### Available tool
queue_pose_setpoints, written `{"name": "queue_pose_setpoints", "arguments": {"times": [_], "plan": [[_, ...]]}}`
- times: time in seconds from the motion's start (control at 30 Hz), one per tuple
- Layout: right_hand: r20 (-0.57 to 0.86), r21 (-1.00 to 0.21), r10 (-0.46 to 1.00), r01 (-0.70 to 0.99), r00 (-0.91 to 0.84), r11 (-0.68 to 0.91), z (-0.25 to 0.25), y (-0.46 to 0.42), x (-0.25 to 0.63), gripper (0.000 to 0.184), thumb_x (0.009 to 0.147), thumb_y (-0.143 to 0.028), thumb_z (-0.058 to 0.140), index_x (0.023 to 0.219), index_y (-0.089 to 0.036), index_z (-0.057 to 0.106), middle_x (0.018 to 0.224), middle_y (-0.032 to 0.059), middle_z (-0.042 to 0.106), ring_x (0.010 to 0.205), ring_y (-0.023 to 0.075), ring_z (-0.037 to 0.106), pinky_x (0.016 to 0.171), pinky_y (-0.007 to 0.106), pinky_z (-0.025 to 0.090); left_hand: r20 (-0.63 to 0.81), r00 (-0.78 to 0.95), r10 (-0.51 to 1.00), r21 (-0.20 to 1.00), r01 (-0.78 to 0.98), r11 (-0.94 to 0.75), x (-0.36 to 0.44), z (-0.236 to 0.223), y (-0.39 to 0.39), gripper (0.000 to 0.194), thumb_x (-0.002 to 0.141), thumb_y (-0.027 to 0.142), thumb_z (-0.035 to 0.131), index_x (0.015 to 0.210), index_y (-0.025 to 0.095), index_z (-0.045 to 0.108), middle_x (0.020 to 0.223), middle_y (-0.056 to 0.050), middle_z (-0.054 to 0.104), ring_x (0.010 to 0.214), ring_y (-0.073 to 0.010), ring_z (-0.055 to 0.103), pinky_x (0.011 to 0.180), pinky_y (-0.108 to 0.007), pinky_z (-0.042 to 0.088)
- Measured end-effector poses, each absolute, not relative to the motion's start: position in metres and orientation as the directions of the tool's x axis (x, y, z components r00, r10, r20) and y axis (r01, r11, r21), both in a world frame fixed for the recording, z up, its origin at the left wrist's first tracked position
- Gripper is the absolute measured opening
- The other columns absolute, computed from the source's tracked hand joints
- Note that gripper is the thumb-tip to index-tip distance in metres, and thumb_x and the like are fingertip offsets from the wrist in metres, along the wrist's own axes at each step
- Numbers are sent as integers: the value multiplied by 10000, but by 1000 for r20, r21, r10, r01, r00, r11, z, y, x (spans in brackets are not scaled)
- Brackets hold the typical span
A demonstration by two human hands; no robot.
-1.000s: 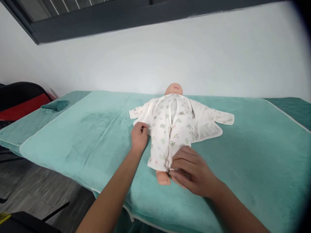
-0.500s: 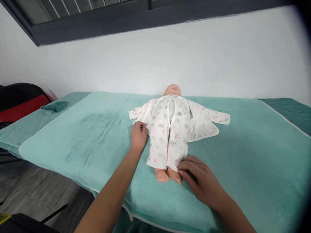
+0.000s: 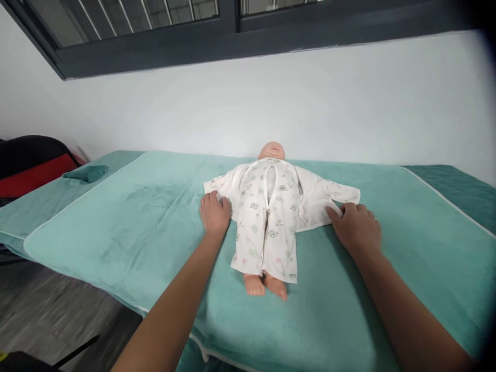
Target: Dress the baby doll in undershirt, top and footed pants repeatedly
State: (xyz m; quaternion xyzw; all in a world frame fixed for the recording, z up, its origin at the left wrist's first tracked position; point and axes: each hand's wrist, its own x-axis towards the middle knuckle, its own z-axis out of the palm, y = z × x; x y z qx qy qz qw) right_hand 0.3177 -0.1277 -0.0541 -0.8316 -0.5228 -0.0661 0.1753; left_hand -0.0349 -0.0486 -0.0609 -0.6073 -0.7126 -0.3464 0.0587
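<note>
A baby doll [image 3: 271, 152] lies on its back on a teal towel [image 3: 127, 222], dressed in a white printed romper [image 3: 267, 222]. Its bare feet [image 3: 265, 285] stick out at the near end. An open white jacket [image 3: 315, 199] spreads out under it to both sides. My left hand [image 3: 214, 213] rests flat beside the doll's left side, fingers touching the jacket edge. On the other side, my right hand [image 3: 354, 225] lies flat with its fingertips on the jacket's hem below the sleeve. Neither hand grips anything.
The towel covers a padded table against a white wall [image 3: 248, 103] under a dark window frame [image 3: 232, 31]. A small rolled teal cloth [image 3: 86, 173] lies at the far left. A black and red chair [image 3: 34, 163] stands left of the table. Grey floor shows below left.
My right hand left the doll's feet and moved up and right to the jacket hem. My left hand opened flat and shifted slightly up beside the jacket.
</note>
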Motion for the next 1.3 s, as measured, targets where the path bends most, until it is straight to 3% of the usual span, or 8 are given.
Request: {"name": "queue_pose_setpoints", "arguments": {"times": [0.2,0.37,0.5,0.6,0.73,0.9,1.1,1.3], "plan": [[107,-419,867,813,487,-405,-42,-118,303,262,856,-433,473,792,-196,565,730,65,588,728,236,559,688,355,387,470,-256,845,388,920,62,-34,-58,-50,367,913,322,468,1210,151,598,1157,-139,650,1131,-330,549,941,-469,425],[320,-862,851,500,416,80,-5,-108,258,163,820,-364,540,792,-204,551,761,-8,569,717,165,497,657,288,386,475,-262,840,388,919,67,-34,-57,-51,305,894,309,483,1110,164,642,1121,-134,659,1102,-327,561,930,-459,425],[523,-759,852,456,3,465,24,-125,218,117,866,-301,543,784,-221,519,930,22,621,820,165,541,723,289,423,492,-265,829,403,914,53,-34,-57,-52,275,894,296,479,1057,150,646,1103,-163,646,1096,-334,561,918,-455,429],[440,-642,841,544,-315,540,30,-137,209,219,898,-314,539,706,-221,495,831,20,611,741,154,525,674,290,412,491,-282,824,428,902,54,-33,-56,-52,280,894,283,477,1077,138,632,1103,-173,651,1099,-340,561,918,-465,429],[387,-768,917,517,-96,378,30,-128,218,338,938,-451,487,714,-213,571,741,15,625,691,154,547,635,290,413,488,-305,818,456,888,60,-33,-56,-52,283,907,300,467,1088,152,627,1076,-158,679,1086,-343,568,913,-464,424],[427,-818,846,536,319,211,30,-80,222,263,907,-418,506,872,-215,669,972,55,705,864,218,622,778,353,465,463,-307,831,464,883,67,-34,-56,-51,296,937,309,422,1077,160,637,1054,-150,694,1066,-342,574,898,-459,418],[506,-702,845,651,172,288,9,-40,193,357,923,-362,441,1115,-184,683,1250,130,657,1198,310,560,1041,483,408,449,-290,845,448,891,68,-35,-58,-49,320,933,302,418,1117,158,637,1101,-154,692,1095,-338,578,920,-459,405],[489,-706,868,623,83,338,-8,-50,191,541,936,-426,459,1407,-166,518,1551,98,397,1452,280,328,1205,505,252,392,-291,873,417,902,113,-32,-55,-45,318,846,300,495,1088,163,650,1075,-174,698,1089,-371,594,931,-508,400]]}}
